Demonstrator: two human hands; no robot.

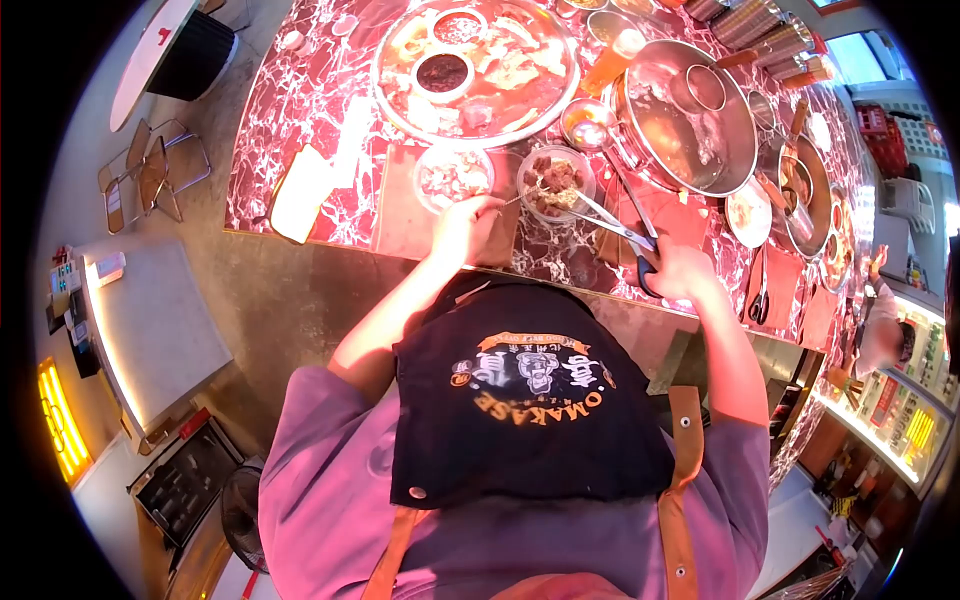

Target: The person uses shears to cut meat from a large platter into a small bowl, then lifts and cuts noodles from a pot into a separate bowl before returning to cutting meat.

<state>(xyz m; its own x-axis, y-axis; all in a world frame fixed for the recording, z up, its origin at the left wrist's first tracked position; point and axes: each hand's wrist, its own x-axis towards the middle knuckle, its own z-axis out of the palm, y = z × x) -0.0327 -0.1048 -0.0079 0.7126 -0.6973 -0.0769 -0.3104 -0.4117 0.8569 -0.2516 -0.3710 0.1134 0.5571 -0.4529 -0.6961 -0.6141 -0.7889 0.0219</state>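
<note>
In the head view my right hand (675,272) is closed round the dark handles of a pair of scissors (622,228). The blades reach up and left to a clear bowl (557,184) of brown chopped food. My left hand (468,226) is pinched left of that bowl, with a thin metal item (510,202) at its fingertips, its tip near the bowl's rim. Just above my left hand sits a second clear bowl (453,178) with pale pieces.
A large round platter (475,70) with two sauce bowls lies at the back. A steel pot (687,115) stands right of it. Another pair of scissors (760,300) rests at the right. A white tray (301,193) is near the left edge. Another person (882,335) is at far right.
</note>
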